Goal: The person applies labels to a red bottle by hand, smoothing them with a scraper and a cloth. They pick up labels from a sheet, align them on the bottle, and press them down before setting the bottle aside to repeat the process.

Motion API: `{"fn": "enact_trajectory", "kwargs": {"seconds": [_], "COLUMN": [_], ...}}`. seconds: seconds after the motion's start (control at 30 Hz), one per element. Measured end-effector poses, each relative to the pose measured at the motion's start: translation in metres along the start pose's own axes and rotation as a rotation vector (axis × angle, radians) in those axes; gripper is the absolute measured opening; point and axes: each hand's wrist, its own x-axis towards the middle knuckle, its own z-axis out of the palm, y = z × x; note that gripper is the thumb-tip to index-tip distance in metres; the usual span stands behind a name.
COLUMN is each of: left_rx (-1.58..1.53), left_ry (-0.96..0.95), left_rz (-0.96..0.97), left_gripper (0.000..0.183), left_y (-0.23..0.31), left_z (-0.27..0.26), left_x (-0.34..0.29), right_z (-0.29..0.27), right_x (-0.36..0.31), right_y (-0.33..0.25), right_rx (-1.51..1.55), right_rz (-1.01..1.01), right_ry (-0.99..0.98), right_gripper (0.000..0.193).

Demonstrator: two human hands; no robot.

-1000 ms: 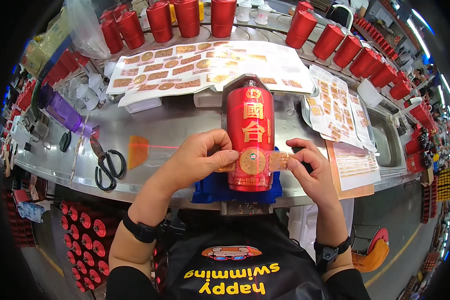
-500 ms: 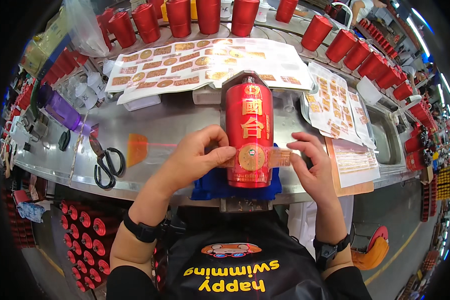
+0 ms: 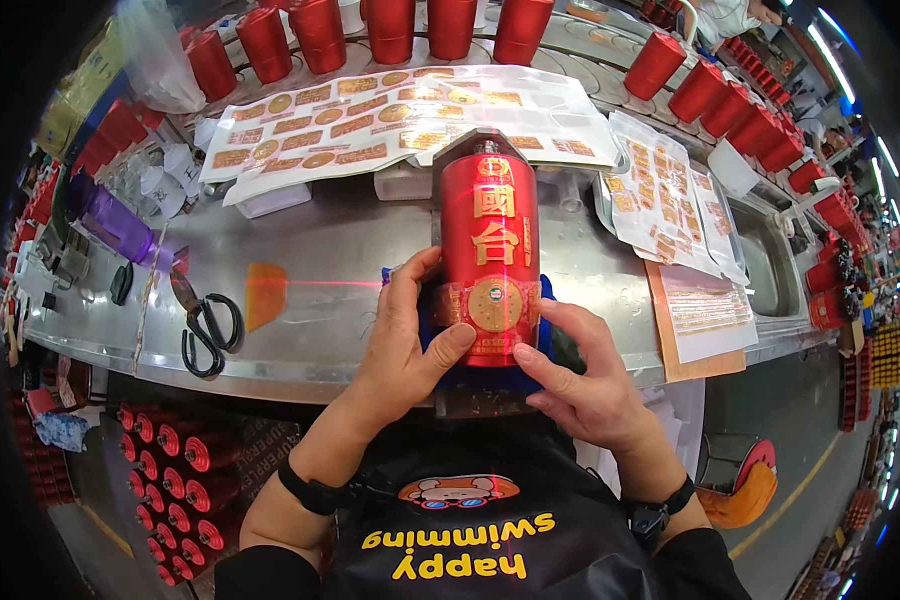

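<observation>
A red bottle (image 3: pixel 488 210) with gold lettering lies in front of me on a blue cloth (image 3: pixel 485 381), its neck end pointing away. Across its lower part lies a label strip with a round gold seal (image 3: pixel 496 303). My left hand (image 3: pixel 395 345) wraps the bottle's left side, thumb on the lower front. From the right, my right hand (image 3: pixel 590 375) grips the lower edge, index finger at the strip's right end and thumb on the bottle below it. The strip's ends lie against the bottle; its far ends are hidden.
Sheets of gold labels (image 3: pixel 370 120) lie beyond the bottle, with more label sheets (image 3: pixel 660 190) at right. Black-handled scissors (image 3: pixel 208 325) and an orange scraper (image 3: pixel 266 295) rest at left, near a purple bottle (image 3: pixel 115 222). Red bottles (image 3: pixel 390 30) line the back; a sink (image 3: pixel 770 265) is at right.
The strip's right end stood out from the bottle in my right fingers; now it lies against the side. Both hands have closed in around the bottle's lower part.
</observation>
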Motion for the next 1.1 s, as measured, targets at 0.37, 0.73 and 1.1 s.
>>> {"fn": "enact_trajectory", "kwargs": {"seconds": [0.37,0.73,1.1], "left_rx": [-0.036,-0.035,-0.045], "left_ry": [-0.038,-0.049,-0.059], "left_rz": [0.000,-0.009,-0.010], "left_gripper": [0.086,0.086,0.087], "left_y": [0.000,0.001,0.002], "left_z": [-0.002,-0.002,-0.003], "left_x": [0.000,-0.001,-0.001], "right_z": [-0.001,-0.003,0.000], "right_x": [-0.004,-0.004,-0.004], "right_y": [0.006,0.008,0.007], "right_rx": [-0.061,-0.108,-0.078], "right_rz": [0.036,0.007,-0.001], "right_ry": [0.048,0.041,0.042], "right_gripper": [0.055,0.057,0.055]}}
